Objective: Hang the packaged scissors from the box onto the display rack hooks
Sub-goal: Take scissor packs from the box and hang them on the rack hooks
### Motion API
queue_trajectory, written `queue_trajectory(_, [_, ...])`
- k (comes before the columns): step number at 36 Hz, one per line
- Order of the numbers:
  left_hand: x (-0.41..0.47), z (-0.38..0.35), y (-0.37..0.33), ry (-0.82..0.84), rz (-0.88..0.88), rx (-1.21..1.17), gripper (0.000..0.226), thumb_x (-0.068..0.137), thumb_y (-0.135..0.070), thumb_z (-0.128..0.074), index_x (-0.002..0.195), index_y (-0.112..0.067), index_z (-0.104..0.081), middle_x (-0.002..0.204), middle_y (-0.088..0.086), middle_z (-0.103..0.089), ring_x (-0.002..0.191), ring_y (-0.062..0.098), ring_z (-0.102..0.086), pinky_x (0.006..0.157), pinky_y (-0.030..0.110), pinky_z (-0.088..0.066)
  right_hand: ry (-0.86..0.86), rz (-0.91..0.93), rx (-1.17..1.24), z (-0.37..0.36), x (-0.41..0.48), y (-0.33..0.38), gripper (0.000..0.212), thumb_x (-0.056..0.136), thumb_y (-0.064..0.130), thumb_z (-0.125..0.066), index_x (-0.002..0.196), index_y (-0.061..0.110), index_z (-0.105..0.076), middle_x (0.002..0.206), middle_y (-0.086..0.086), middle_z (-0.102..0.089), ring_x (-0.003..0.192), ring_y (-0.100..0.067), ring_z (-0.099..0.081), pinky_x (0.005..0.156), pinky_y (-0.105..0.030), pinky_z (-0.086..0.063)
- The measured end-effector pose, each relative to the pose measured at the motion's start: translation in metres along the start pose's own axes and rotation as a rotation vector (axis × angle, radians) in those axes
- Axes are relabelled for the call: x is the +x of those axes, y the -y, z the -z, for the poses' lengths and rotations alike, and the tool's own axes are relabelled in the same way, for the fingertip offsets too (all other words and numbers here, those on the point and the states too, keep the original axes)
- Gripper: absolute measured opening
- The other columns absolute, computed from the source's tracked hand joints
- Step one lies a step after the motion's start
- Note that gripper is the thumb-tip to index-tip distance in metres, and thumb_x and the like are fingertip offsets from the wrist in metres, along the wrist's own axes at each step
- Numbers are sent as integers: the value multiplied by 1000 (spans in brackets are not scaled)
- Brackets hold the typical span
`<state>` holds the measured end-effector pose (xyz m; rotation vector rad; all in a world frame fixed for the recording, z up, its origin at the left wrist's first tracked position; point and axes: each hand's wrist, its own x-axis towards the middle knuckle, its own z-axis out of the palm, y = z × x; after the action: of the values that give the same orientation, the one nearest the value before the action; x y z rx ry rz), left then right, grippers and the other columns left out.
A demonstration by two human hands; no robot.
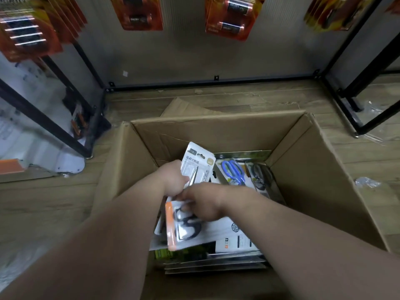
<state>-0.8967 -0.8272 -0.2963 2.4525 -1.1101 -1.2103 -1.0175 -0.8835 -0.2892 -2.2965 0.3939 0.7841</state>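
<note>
Scissors packs are stacked in the box [303,169]; the lower layers are hidden under the top ones and under both forearms, so no count is possible. Print on the packs is too blurred to read. The right thumb is hidden under the palm.

Left hand [175,180]: closed round the lower part of a white pack [198,163], which is held upright above the stack, toward the box's left wall. A pointed blade tip is visible through its blister.

Right hand [205,202]: fingers curled over the upper end of an orange-edged pack [194,232] with black handles, lying tilted on top of the stack near the box's near edge. The two hands are touching or nearly so.

Blue-handled scissors [233,172] and a dark-handled pack [260,176] are seen flat by the box's far wall, right of the white pack.

The box sits on a wood-look floor [43,202], flaps folded out. Behind it, the black rack frame [216,82] is seen, with orange battery cards [140,14] hanging above, cut off by the top edge; those at far left are motion-blurred.
</note>
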Motion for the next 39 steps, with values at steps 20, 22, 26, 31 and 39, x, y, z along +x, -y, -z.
queue_trajectory(20, [10,-2,2,24,67,-139,17,93,-12,-54,98,-13,-70,92,14,-72,76,32,-65,53,36,-53,-152,131,-129,-6,7,-6,40,93,33,-63,131,23,-58,135,-8,-50,122,-29,-48,101,-40,-44])
queue_trajectory(22, [13,-3,6,28,65,-120,17,91,-14,-52,90,-13,-69,81,14,-69,64,32,-62,41,33,-47,-216,101,-117,-6,6,-13,46,92,35,-64,135,22,-54,137,-5,-47,126,-25,-43,101,-36,-40])
queue_trajectory(26, [10,-4,3,40,46,-86,16,96,-13,-50,88,-9,-64,72,10,-59,60,28,-53,41,23,-34,-343,-43,-68,2,3,-39,31,93,33,-57,122,23,-57,124,-4,-49,124,-25,-41,101,-37,-40])
queue_trajectory(31, [11,-7,2,105,53,-25,18,97,-13,-51,102,-5,-66,93,14,-68,75,29,-60,49,24,-39,-335,-242,-114,6,-7,-73,37,97,29,-49,133,22,-49,133,-6,-46,132,-30,-36,108,-46,-37])
queue_trajectory(39, [7,-6,0,171,44,8,17,97,-14,-49,104,-12,-65,101,19,-70,79,35,-67,46,27,-44,-177,-193,-281,0,-15,-81,45,97,31,-53,141,36,-47,146,-6,-30,139,-31,-22,112,-49,-25])
